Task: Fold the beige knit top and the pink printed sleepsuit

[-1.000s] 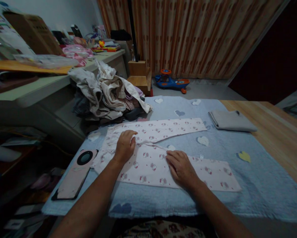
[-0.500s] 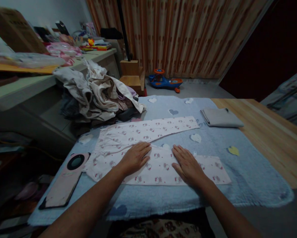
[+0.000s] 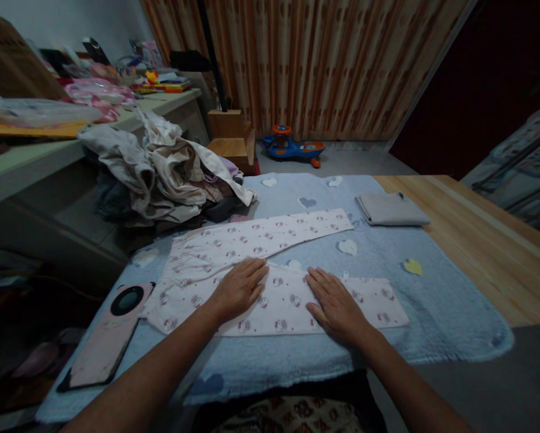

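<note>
White pants with a red and grey cartoon print (image 3: pixel 279 300) lie spread on a blue blanket (image 3: pixel 445 313), gathered waist to the left and legs to the right. On the near leg, toward its upper part, my left hand (image 3: pixel 239 288) rests flat with its fingers stretched out. My right hand (image 3: pixel 335 304) lies flat farther along the same leg, fingers extended. Neither hand grips the cloth. The far leg lies smooth and angled away, untouched.
A phone in a pink case (image 3: pixel 105 343) lies left of the waistband. Behind it rises a heap of clothes (image 3: pixel 162 174). A folded grey cloth (image 3: pixel 391 210) sits at the back right, beside bare wood (image 3: pixel 486 240). A cluttered desk (image 3: pixel 49 159) borders the left.
The whole view has shifted slightly, so everything appears a little farther left. Both hands stay on the near leg, and the pants keep their layout.
</note>
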`<state>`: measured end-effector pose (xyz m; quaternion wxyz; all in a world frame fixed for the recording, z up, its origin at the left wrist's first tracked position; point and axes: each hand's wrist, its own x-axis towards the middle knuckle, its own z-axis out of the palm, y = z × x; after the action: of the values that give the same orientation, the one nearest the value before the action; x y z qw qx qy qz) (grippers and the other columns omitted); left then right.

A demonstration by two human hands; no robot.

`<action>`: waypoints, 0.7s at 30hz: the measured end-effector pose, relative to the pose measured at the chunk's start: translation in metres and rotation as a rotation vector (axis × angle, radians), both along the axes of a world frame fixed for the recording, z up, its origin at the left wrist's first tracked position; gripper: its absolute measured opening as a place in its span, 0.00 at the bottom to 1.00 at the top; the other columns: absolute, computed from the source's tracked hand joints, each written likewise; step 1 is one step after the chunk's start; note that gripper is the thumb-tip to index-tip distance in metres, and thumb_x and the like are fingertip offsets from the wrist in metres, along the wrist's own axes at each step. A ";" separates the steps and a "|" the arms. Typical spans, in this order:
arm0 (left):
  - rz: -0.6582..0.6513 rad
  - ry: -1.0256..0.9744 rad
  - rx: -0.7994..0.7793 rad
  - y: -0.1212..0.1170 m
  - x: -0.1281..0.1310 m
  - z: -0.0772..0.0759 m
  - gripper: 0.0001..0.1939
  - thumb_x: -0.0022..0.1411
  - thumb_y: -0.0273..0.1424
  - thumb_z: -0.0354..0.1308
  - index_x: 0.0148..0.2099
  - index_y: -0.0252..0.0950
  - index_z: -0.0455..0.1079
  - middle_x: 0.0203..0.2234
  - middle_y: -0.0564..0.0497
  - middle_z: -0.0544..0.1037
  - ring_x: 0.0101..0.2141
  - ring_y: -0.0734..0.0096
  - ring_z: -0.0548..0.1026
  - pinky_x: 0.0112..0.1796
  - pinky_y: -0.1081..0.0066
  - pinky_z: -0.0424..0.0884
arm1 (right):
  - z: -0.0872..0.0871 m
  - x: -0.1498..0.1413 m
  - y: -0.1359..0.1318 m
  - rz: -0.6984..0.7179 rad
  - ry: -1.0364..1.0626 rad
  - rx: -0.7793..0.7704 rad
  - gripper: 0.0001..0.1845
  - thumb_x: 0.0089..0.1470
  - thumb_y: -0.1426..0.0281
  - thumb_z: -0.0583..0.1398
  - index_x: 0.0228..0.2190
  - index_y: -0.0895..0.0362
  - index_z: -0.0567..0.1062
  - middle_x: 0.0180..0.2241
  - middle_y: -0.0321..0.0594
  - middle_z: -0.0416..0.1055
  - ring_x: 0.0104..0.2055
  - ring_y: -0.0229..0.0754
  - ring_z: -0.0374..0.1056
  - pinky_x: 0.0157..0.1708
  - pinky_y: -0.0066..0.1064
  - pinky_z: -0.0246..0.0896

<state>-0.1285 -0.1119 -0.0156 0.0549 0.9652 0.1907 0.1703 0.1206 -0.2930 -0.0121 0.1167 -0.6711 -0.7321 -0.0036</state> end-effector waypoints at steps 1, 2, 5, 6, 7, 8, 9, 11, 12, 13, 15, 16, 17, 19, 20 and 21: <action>-0.004 -0.004 0.003 0.000 -0.001 -0.001 0.21 0.67 0.32 0.53 0.60 0.37 0.68 0.58 0.42 0.72 0.58 0.56 0.69 0.59 0.53 0.66 | 0.000 0.002 0.000 -0.001 -0.009 -0.005 0.30 0.62 0.64 0.56 0.64 0.56 0.60 0.67 0.47 0.55 0.68 0.50 0.51 0.65 0.48 0.51; -0.006 -0.009 0.006 0.000 -0.001 -0.001 0.21 0.67 0.32 0.53 0.60 0.37 0.68 0.58 0.42 0.72 0.58 0.57 0.69 0.59 0.53 0.66 | -0.001 0.004 0.000 -0.003 -0.017 -0.009 0.31 0.63 0.63 0.56 0.64 0.56 0.60 0.67 0.47 0.55 0.69 0.51 0.50 0.65 0.48 0.51; -0.018 -0.003 0.026 0.000 -0.005 -0.002 0.22 0.67 0.31 0.52 0.61 0.37 0.67 0.59 0.43 0.71 0.59 0.57 0.68 0.59 0.53 0.65 | -0.002 0.013 -0.001 -0.027 -0.029 -0.011 0.30 0.63 0.62 0.55 0.64 0.56 0.60 0.67 0.47 0.54 0.69 0.51 0.50 0.65 0.47 0.51; -0.020 0.010 0.038 -0.001 -0.008 -0.002 0.22 0.67 0.32 0.52 0.62 0.37 0.66 0.60 0.43 0.70 0.60 0.58 0.67 0.60 0.54 0.65 | -0.002 0.017 -0.002 -0.038 -0.030 -0.010 0.30 0.64 0.62 0.55 0.64 0.57 0.60 0.67 0.47 0.54 0.69 0.51 0.49 0.65 0.47 0.51; -0.020 0.026 0.049 -0.001 -0.011 -0.002 0.22 0.67 0.32 0.51 0.62 0.37 0.65 0.61 0.43 0.69 0.61 0.58 0.66 0.60 0.54 0.65 | -0.003 0.021 -0.003 -0.049 -0.031 -0.009 0.30 0.64 0.62 0.54 0.64 0.57 0.60 0.67 0.48 0.54 0.69 0.51 0.49 0.65 0.48 0.51; -0.017 0.042 0.062 -0.002 -0.015 -0.003 0.22 0.68 0.32 0.51 0.63 0.37 0.65 0.62 0.43 0.68 0.61 0.58 0.65 0.60 0.54 0.64 | -0.004 0.025 -0.005 -0.058 -0.032 -0.006 0.30 0.64 0.62 0.54 0.64 0.58 0.60 0.67 0.48 0.54 0.69 0.52 0.49 0.64 0.48 0.51; -0.011 0.057 0.074 -0.003 -0.020 -0.003 0.23 0.68 0.33 0.51 0.63 0.37 0.64 0.62 0.43 0.67 0.62 0.58 0.64 0.60 0.54 0.63 | -0.005 0.029 -0.006 -0.064 -0.031 0.000 0.30 0.64 0.62 0.54 0.64 0.58 0.60 0.67 0.49 0.54 0.69 0.52 0.49 0.64 0.48 0.52; 0.013 0.079 0.094 -0.005 -0.032 -0.004 0.23 0.69 0.34 0.51 0.64 0.38 0.62 0.64 0.43 0.65 0.63 0.57 0.62 0.61 0.54 0.62 | -0.006 0.035 -0.009 -0.072 -0.020 0.033 0.29 0.65 0.61 0.53 0.63 0.59 0.61 0.66 0.51 0.56 0.68 0.52 0.50 0.63 0.49 0.53; 0.031 0.089 0.102 -0.006 -0.039 -0.004 0.24 0.69 0.35 0.51 0.65 0.39 0.61 0.64 0.43 0.64 0.64 0.57 0.61 0.61 0.53 0.62 | -0.006 0.037 -0.010 -0.077 -0.008 0.061 0.29 0.65 0.62 0.53 0.63 0.59 0.62 0.66 0.52 0.56 0.68 0.53 0.50 0.63 0.49 0.53; 0.056 0.097 0.108 -0.007 -0.047 -0.005 0.25 0.69 0.36 0.51 0.66 0.39 0.59 0.65 0.42 0.62 0.64 0.56 0.61 0.61 0.53 0.61 | -0.006 0.038 -0.011 -0.081 0.008 0.094 0.28 0.64 0.62 0.53 0.62 0.60 0.63 0.65 0.53 0.57 0.68 0.53 0.51 0.62 0.50 0.54; 0.128 0.101 0.115 -0.010 -0.062 -0.008 0.28 0.69 0.38 0.51 0.68 0.40 0.56 0.67 0.42 0.59 0.65 0.54 0.59 0.61 0.52 0.61 | -0.004 0.037 -0.014 -0.090 0.039 0.155 0.26 0.63 0.63 0.54 0.59 0.59 0.66 0.62 0.53 0.61 0.65 0.54 0.55 0.61 0.51 0.56; 0.177 0.096 0.119 -0.011 -0.069 -0.010 0.29 0.68 0.39 0.51 0.68 0.40 0.55 0.67 0.41 0.58 0.66 0.53 0.58 0.61 0.52 0.60 | -0.003 0.036 -0.016 -0.093 0.052 0.173 0.24 0.62 0.64 0.55 0.57 0.58 0.68 0.60 0.53 0.64 0.62 0.54 0.58 0.59 0.51 0.57; 0.225 0.089 0.123 -0.012 -0.077 -0.012 0.29 0.68 0.40 0.51 0.68 0.39 0.55 0.68 0.40 0.57 0.66 0.51 0.56 0.61 0.51 0.60 | -0.001 0.035 -0.017 -0.094 0.062 0.178 0.21 0.62 0.65 0.55 0.55 0.58 0.70 0.57 0.52 0.67 0.59 0.53 0.61 0.58 0.51 0.58; 0.326 0.080 0.123 -0.014 -0.090 -0.017 0.30 0.67 0.42 0.51 0.67 0.36 0.56 0.67 0.37 0.56 0.67 0.47 0.54 0.61 0.49 0.58 | 0.000 0.032 -0.020 -0.099 0.074 0.168 0.17 0.61 0.67 0.56 0.50 0.57 0.73 0.51 0.50 0.69 0.53 0.52 0.64 0.54 0.49 0.61; 0.374 0.079 0.117 -0.016 -0.096 -0.019 0.30 0.67 0.43 0.51 0.67 0.36 0.57 0.67 0.37 0.57 0.67 0.46 0.54 0.61 0.48 0.57 | 0.001 0.031 -0.021 -0.105 0.075 0.159 0.16 0.61 0.67 0.56 0.49 0.56 0.74 0.50 0.49 0.70 0.51 0.51 0.65 0.53 0.48 0.62; 0.419 0.081 0.108 -0.017 -0.101 -0.021 0.30 0.67 0.43 0.50 0.66 0.36 0.58 0.67 0.37 0.57 0.67 0.45 0.54 0.61 0.48 0.57 | 0.001 0.031 -0.022 -0.114 0.074 0.151 0.16 0.61 0.67 0.56 0.49 0.56 0.74 0.49 0.49 0.70 0.51 0.52 0.64 0.52 0.48 0.62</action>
<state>-0.2292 -0.1287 -0.0369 -0.0413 0.9120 0.3799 0.1492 0.1516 -0.3146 -0.0114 0.1937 -0.7005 -0.6857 -0.0407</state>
